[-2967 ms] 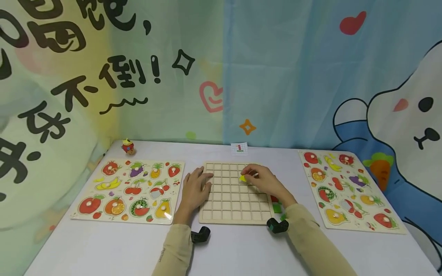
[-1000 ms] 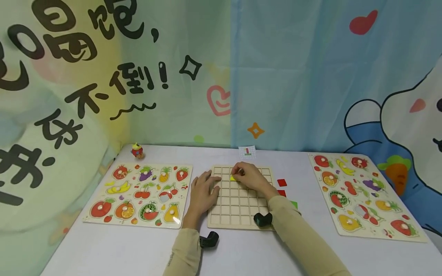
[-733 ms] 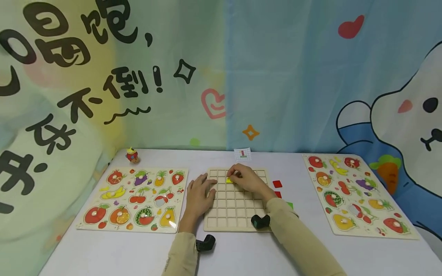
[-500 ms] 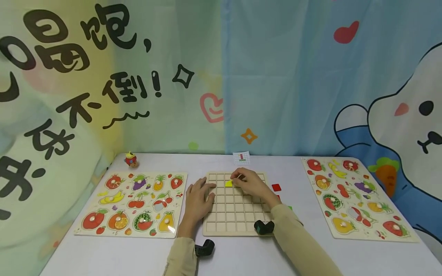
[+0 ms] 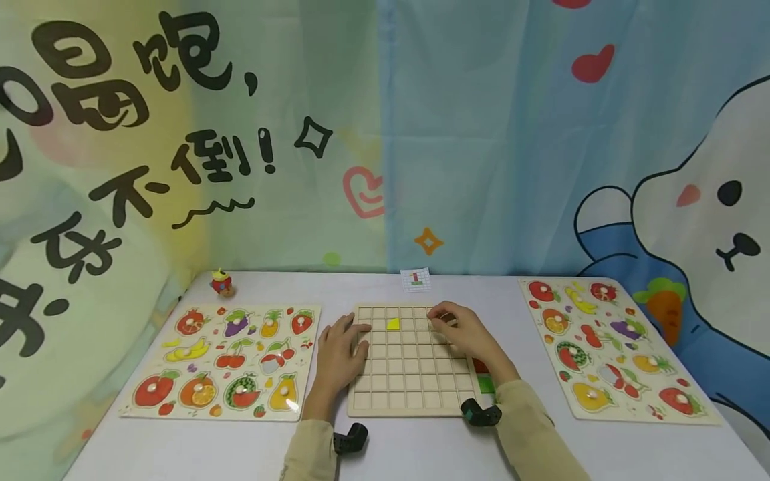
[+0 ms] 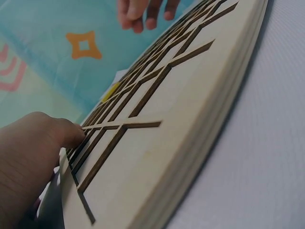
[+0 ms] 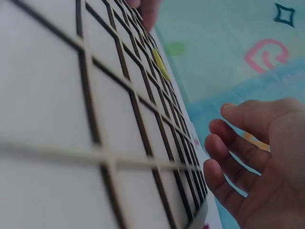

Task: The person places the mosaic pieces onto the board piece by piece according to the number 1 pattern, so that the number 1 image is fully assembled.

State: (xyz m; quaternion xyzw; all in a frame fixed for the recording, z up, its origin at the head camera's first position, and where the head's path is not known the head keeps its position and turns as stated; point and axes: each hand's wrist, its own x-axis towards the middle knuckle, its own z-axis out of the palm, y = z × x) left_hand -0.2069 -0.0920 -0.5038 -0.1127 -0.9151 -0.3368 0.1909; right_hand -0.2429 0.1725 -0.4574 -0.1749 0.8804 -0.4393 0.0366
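A wooden grid board lies flat on the table between both hands. One yellow square tile sits in a cell of its second row from the back, left of the middle. My left hand rests on the board's left edge, fingers spread; in the left wrist view its thumb touches the grid. My right hand hovers over the board's back right part, fingers loosely bent, nothing between them. The right wrist view shows the fingertips apart from the thumb. Red and green tiles lie partly hidden beside the right forearm.
Fruit puzzle boards stand on either side, a left one and a right one. A small card with a printed grid pattern lies behind the board. A little toy figure stands at the back left. A printed curtain hangs behind the table.
My right hand carried the yellow tile left across the board, set it in a cell, let go and drew back to the right. My left hand stayed at the board's left edge.
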